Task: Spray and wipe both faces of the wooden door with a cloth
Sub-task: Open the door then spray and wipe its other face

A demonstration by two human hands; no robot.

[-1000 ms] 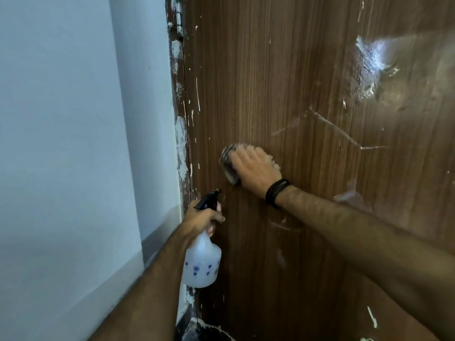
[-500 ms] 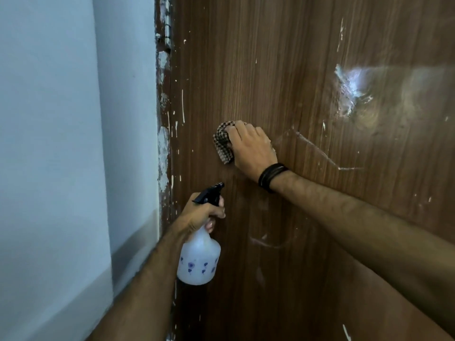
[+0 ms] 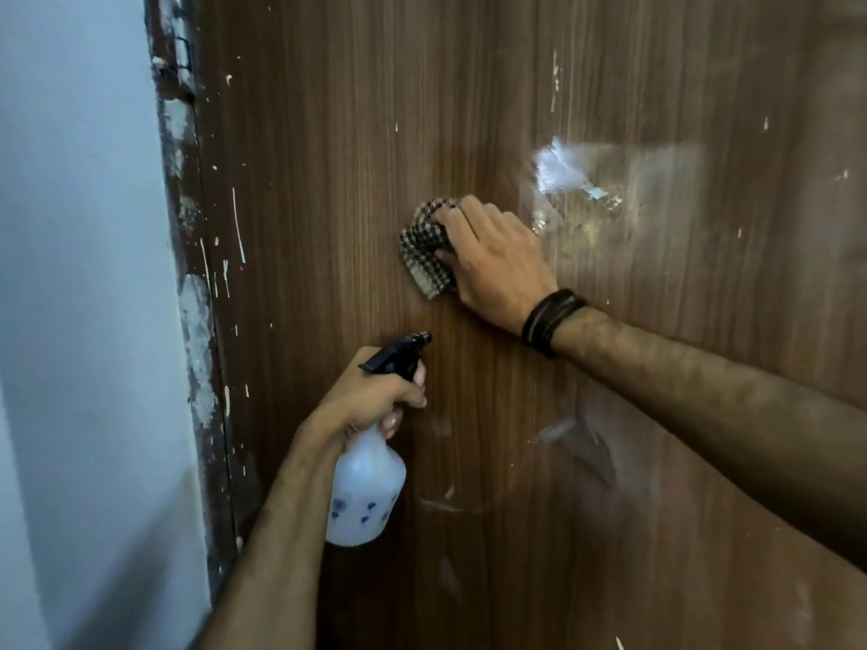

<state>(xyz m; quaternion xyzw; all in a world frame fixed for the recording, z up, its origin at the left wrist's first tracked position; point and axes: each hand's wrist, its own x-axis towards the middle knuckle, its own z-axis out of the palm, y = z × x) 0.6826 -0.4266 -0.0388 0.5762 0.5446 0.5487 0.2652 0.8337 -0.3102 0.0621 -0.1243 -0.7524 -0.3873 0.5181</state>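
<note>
The brown wooden door fills most of the view, flecked with white paint and showing a wet, shiny patch at upper right. My right hand grips a checked cloth and presses it flat against the door face near the middle. Just below it, my left hand holds a translucent spray bottle by its neck, fingers curled under the black trigger head, nozzle pointing right and close to the door.
A pale wall runs down the left side. The door's hinge edge next to it is chipped and smeared with white plaster. Faint scratch marks cross the lower door.
My right hand has carried the cloth upward and to the right across the door. The left hand keeps the bottle in much the same place below it.
</note>
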